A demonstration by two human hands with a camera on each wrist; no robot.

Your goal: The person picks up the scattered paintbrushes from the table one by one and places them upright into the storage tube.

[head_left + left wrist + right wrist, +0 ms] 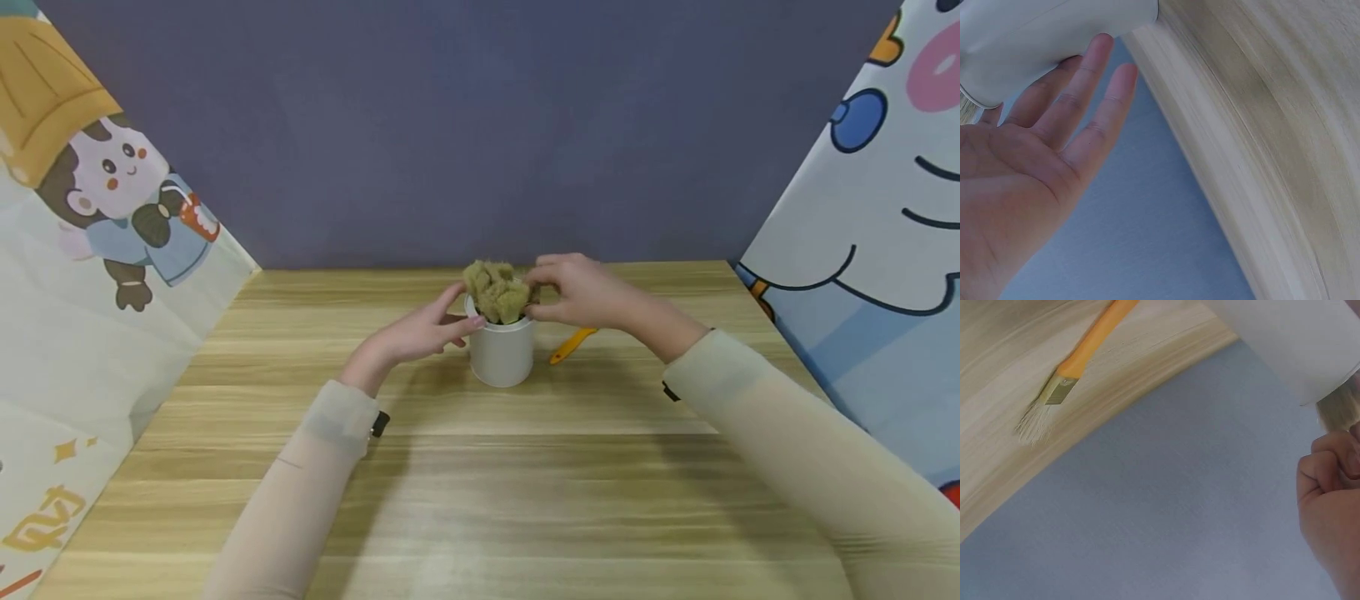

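Note:
A white cylindrical pot (pixel 502 357) stands upright at the back middle of the table, with a fuzzy yellow-green plant (pixel 497 292), lumpy like a cactus, rising over its rim. From the left, my left hand (pixel 420 333) rests on the pot, thumb and index finger spread along the rim. Its other fingers, nearly straight, lie against the white wall (pixel 1054 37) in the left wrist view. On the opposite side, my right hand (pixel 581 292) pinches the plant's right edge between thumb and curled fingers. A brown bristly tuft (pixel 1339 407) shows beside those fingers in the right wrist view.
A brush with an orange handle (pixel 573 345) lies on the wooden table (pixel 480 500), right of the pot; its pale bristles (pixel 1036 423) show in the right wrist view. Behind stands a plain blue-grey wall (pixel 480 125). Cartoon-printed panels (pixel 67 333) flank both sides.

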